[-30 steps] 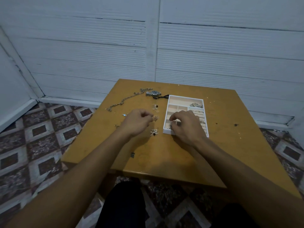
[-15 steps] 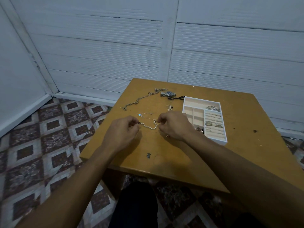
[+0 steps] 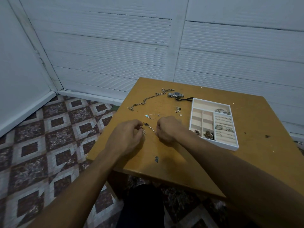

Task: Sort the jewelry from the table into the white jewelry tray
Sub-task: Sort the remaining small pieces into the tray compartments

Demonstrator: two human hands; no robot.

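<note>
Dark ink mark "#" [image 3: 156,159] drawn on table [image 3: 246,162] top, near front edge, between forearms. Watch [image 3: 176,94] dial too small to read.

I see a honey-orange table [image 3: 246,162] with a dark blue hash mark [image 3: 156,159] inked on it. The tray [image 3: 230,146] is white outside, pale pink inside. The bracelet [image 3: 152,129] has white beads and a black charm. The watch [image 3: 175,94] is silver with a dark blue dial, and the chain [image 3: 144,101] is silver. The floor [image 3: 49,137] runs in maroon-and-cream diamonds, and the wall [image 3: 115,55] is white and finely ribbed.
</note>
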